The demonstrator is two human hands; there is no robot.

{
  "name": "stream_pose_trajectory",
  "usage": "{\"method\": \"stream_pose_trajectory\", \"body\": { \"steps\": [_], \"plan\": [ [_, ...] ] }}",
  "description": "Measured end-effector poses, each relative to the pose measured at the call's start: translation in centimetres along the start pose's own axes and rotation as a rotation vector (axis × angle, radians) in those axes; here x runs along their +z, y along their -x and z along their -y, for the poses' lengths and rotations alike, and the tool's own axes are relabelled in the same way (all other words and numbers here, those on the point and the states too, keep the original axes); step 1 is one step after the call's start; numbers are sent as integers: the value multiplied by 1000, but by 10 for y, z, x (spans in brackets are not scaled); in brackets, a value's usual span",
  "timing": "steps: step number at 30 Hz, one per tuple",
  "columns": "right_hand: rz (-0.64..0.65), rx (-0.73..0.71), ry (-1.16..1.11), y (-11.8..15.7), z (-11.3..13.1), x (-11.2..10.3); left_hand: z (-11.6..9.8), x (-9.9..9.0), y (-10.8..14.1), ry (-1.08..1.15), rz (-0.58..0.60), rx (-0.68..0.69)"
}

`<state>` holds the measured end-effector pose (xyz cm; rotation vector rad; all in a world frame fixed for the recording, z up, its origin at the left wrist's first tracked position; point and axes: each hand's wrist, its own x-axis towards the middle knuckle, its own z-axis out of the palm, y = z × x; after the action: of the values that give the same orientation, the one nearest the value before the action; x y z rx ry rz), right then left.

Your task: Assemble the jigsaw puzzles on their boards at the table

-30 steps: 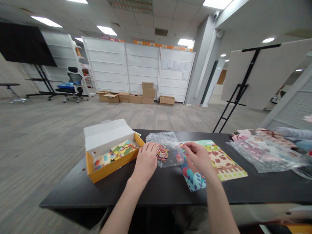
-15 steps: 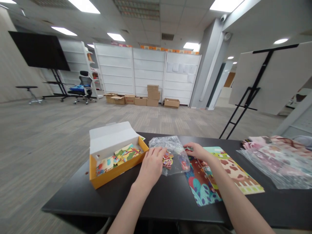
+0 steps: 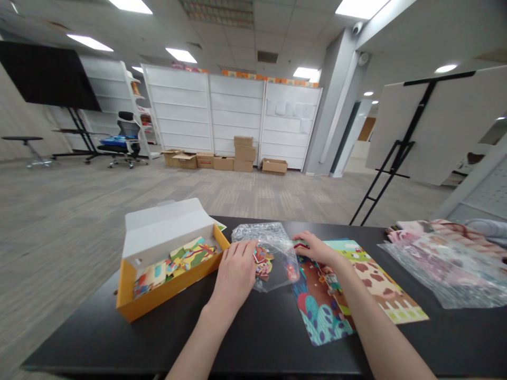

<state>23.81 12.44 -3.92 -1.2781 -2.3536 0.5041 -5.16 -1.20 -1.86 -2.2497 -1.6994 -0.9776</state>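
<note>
A clear plastic bag (image 3: 277, 237) lies on the black table, with colourful jigsaw pieces (image 3: 263, 262) showing in it. My left hand (image 3: 238, 266) rests over the bag's left edge, fingers curled onto it and their tips partly hidden. At the bag's right side, my right hand (image 3: 315, 248) pinches a small puzzle piece (image 3: 300, 245) with red and green on it. Below that hand lies a dark picture puzzle (image 3: 317, 311) with blue leaves, partly covered by my forearm. A farm picture sheet (image 3: 376, 274) with a cow-spot pattern lies beside it.
On the left, an open yellow box (image 3: 174, 287) holds several loose puzzle pieces (image 3: 190, 257), its white lid tipped back. Plastic-wrapped pink cloth (image 3: 455, 258) lies on the right of the table (image 3: 253, 338). A black stand (image 3: 396, 158) rises beyond the table.
The view has shifted slightly, so the table things sit a little further left. Both hands stay at the bag, with little visible movement of their own.
</note>
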Motion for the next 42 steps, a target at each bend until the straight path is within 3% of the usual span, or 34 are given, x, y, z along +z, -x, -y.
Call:
{"method": "stream_pose_trajectory", "body": {
  "steps": [12,16,19,21,23,26,30,35,42],
  "plan": [
    [-85,117,-379,0,15,-9,-6,-4,0,24,-48,-55],
    [-276,310,-547,7,14,-24,-9,-6,2,112,-49,-28],
    [-398,346,-770,13,25,-34,-15,-10,2,228,-76,2],
    [-315,280,-903,15,41,-35,-20,-12,0,319,-123,-9],
    [-133,199,-937,17,61,-32,-23,-13,-3,427,-160,-69],
    [1,129,-918,17,89,-22,-26,-12,-4,648,-71,-221],
    [33,130,-899,19,109,-13,-28,-13,-5,914,87,-313],
    [88,108,-992,21,107,-16,-25,-22,-11,949,42,-388],
    [-61,182,-1080,22,104,-24,-16,-20,-10,920,-2,-449]
  ]
}}
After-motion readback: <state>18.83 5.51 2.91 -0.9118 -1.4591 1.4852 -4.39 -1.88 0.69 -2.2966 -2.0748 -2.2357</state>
